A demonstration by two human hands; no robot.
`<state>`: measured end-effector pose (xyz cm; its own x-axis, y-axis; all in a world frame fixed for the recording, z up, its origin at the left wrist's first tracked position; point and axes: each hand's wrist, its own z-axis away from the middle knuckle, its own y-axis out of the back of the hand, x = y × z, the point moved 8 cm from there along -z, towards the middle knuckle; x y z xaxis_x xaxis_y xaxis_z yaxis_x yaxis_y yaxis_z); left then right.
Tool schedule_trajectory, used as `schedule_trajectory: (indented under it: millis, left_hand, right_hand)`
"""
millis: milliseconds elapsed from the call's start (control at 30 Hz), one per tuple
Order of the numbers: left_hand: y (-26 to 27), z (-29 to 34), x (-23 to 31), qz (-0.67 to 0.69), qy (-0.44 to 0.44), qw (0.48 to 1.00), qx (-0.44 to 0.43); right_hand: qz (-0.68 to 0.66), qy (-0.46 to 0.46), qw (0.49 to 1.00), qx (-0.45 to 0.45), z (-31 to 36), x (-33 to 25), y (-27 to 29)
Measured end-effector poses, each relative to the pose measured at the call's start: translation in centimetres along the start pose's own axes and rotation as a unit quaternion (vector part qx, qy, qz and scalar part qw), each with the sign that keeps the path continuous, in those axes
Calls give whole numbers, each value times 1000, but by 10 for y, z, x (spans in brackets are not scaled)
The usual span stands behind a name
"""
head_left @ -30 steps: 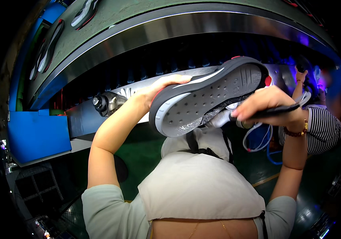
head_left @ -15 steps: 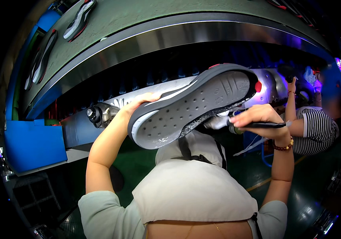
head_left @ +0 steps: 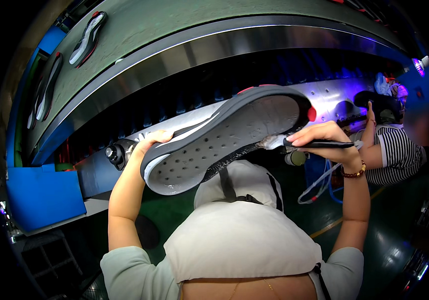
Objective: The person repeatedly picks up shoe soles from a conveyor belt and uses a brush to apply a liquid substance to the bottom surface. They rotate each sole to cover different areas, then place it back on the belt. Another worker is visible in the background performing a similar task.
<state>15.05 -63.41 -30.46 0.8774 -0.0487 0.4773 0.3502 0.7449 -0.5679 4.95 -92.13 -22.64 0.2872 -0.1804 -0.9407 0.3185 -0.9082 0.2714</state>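
A large shoe sole [head_left: 224,137] tilts in front of me, its grey inner face toward me, with rows of small holes and a dark rim with a red patch at the far right end. My left hand [head_left: 153,139] grips its left edge, the fingers partly hidden behind the sole. Between the fingers of my right hand [head_left: 327,139] is a brush [head_left: 319,144] with a dark handle and a pale head. The bristles touch the inner face near its lower right edge, where a wet, whitish film shows along the rim.
Beyond the sole runs a green conveyor belt [head_left: 139,30] with a metal side, carrying several soles [head_left: 88,39]. A dark-capped bottle [head_left: 119,154] stands left on a metal ledge. At the right, a co-worker in a striped shirt [head_left: 399,155] handles a dark sole. A blue box [head_left: 44,192] stands left.
The sole has shifted left and slightly down. The brush has moved from the sole's lower edge onto its inner face. Soles on the belt have moved left and nearer.
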Motion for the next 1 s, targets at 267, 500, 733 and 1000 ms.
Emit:
schedule_trajectory:
  millis: [267, 500, 733, 1000]
  left_hand:
    - [-12, -21, -14, 54, -39, 996, -54]
    - [-39, -57, -35, 127, -66, 986, -86]
    - [-37, -67, -47, 182, -59, 979, -69]
    - [-33, -72, -63, 144, -43, 986, -71]
  right_hand:
    - [-144, -58, 987, 42, -11, -6, -9]
    - [-160, -96, 959, 212, -13, 35, -47]
    - [-113, -93, 924, 354, 0, 61, -42]
    - [266, -19, 820, 507, 11, 67, -19]
